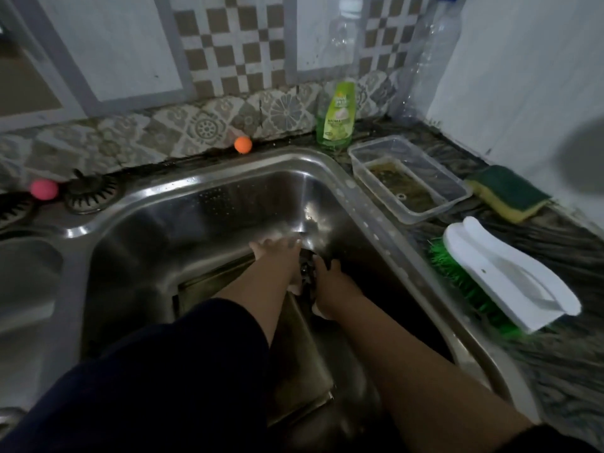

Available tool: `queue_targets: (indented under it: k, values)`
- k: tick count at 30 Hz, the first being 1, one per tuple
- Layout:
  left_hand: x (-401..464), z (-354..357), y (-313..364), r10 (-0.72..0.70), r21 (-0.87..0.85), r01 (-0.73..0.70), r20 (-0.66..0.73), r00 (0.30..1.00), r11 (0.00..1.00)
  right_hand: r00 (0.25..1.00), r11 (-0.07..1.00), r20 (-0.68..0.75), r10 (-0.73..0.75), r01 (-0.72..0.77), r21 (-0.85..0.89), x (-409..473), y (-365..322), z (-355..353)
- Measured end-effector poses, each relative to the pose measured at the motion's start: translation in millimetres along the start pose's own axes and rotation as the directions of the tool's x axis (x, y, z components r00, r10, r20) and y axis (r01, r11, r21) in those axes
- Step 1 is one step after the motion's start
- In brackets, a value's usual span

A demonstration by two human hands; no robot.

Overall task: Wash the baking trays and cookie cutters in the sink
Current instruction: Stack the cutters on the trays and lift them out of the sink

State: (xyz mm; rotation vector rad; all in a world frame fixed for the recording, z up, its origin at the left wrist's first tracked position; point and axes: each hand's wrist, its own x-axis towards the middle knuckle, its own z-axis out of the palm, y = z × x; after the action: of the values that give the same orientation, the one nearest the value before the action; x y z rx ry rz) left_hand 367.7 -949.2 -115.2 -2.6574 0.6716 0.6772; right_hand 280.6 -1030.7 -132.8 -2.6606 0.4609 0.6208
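Both my hands are down in the steel sink (pixel 202 204). A metal baking tray (pixel 294 361) lies in the basin under my forearms, partly hidden by my dark sleeve. My left hand (pixel 277 250) reaches to the far right of the basin with its fingers spread near the sink wall. My right hand (pixel 330 282) sits close beside it, fingers curled around a small dark object (pixel 305 269). The dim, blurred view hides what that object is. No cookie cutter is plainly visible.
On the counter to the right stand a green dish soap bottle (pixel 336 116), a clear plastic container (pixel 408 178) with murky liquid, a yellow-green sponge (pixel 510 191) and a white scrub brush (pixel 503 276) with green bristles. Two empty plastic bottles stand by the wall. An orange ball (pixel 243 144) and a pink ball (pixel 44 188) rest behind the sink.
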Motion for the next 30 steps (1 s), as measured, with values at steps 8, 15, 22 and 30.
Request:
queue_targets:
  k: [8, 15, 22, 30]
  values:
    - [9.0, 6.7, 4.7, 0.030, 0.105, -0.020, -0.098, 0.995, 0.994, 0.997, 0.993, -0.077, 0.009, 0.000, 0.121, 1.8, -1.8, 10.7]
    - [4.3, 17.1, 4.2, 0.213, 0.139, -0.183, -0.244, 0.946, 0.973, 0.982, 0.987, -0.164, 0.097, -0.074, 0.140, -18.4, -3.4, 10.2]
    - [-36.8, -8.2, -13.9, 0.119, -0.078, -0.164, -0.406, 0.906, 0.983, 0.950, 0.999, -0.311, 0.017, -0.003, 0.046, -46.3, -5.0, -33.7]
    - [-125.2, 7.0, -57.9, -0.217, -0.380, 0.071, -0.358, 0.908, 0.922, 0.919, 0.951, -0.270, -0.286, 0.306, 0.034, -80.6, -42.9, -49.2]
